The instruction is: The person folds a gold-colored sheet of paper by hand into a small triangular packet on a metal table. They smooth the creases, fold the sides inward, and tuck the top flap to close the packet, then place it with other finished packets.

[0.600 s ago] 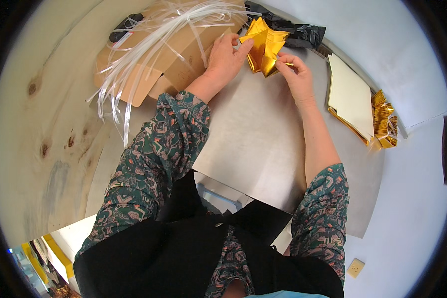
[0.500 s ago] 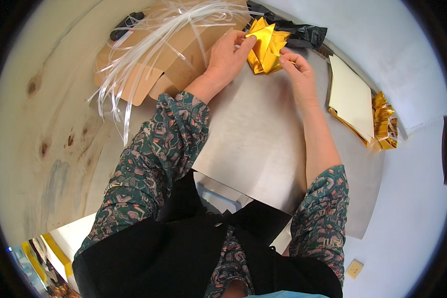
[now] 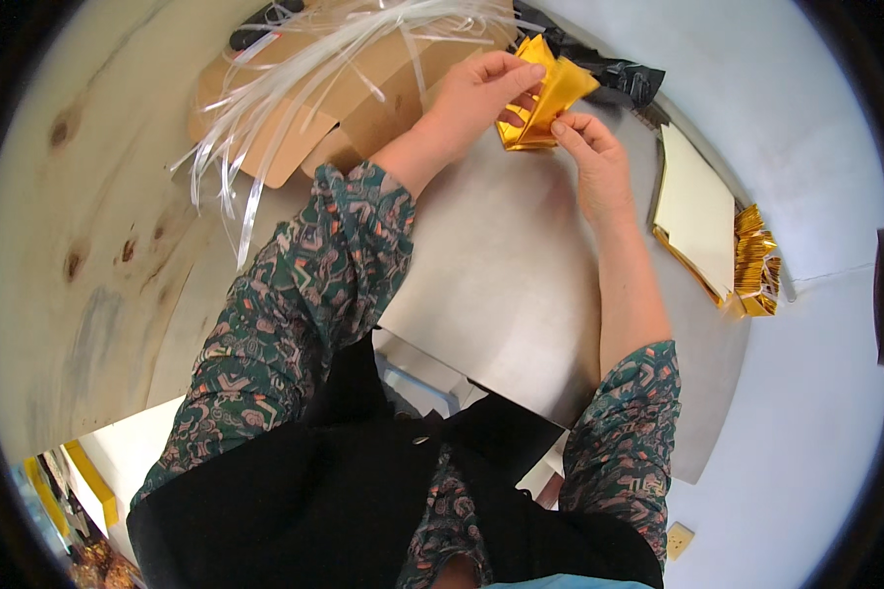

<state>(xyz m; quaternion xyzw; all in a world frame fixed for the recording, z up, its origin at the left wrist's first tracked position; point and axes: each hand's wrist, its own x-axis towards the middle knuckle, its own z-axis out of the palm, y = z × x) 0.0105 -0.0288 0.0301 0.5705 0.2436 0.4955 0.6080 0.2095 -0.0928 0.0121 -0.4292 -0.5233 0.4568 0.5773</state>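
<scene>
A folded piece of shiny gold foil paper (image 3: 563, 90) stands above the far part of the metal tabletop (image 3: 491, 265), its pleats fanned upward. My left hand (image 3: 473, 106) grips it from the left, thumb on the front and the other fingers curled partly behind. At its lower right edge, my right hand (image 3: 599, 162) pinches the foil between thumb and fingertips. Parts of the folds are hidden behind the left fingers.
Left of the hands lies a brown cardboard box (image 3: 363, 118) with white plastic strips (image 3: 295, 74) strewn across it. Black plastic (image 3: 619, 79) sits behind the foil. Cream sheets (image 3: 697, 201) and a bundle of pleated gold foil (image 3: 756, 260) lie at the right.
The gold foil has turned and its folds look narrower and more upright. My left hand has shifted right and wrapped further round it; the right hand stays at its right edge.
</scene>
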